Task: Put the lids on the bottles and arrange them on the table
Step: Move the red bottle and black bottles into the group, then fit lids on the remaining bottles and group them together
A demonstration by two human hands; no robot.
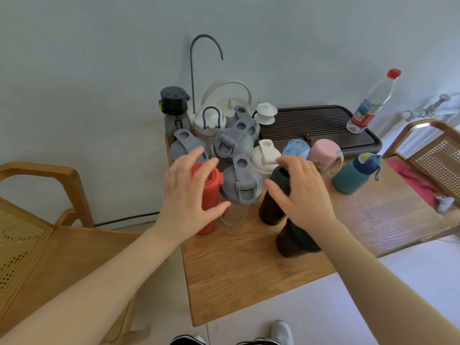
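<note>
Red bottle (210,195) upright under left hand (185,192), grip spread, apparently touching. Black bottle (273,195) upright under right hand (302,192), grip spread over cap.

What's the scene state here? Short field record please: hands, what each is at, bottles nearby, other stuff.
left hand: left hand open, fingers spread against the red plastic bottle
right hand: right hand open, fingers over the top of the dark brown bottle
between hands: clear bottle with grey flip lid, lid on
front: second dark bottle, partly hidden by the right forearm
right side: teal bottle with navy cap, upright
surface: wooden table
back: dark slatted tea tray holding a clear water bottle with red cap
</note>
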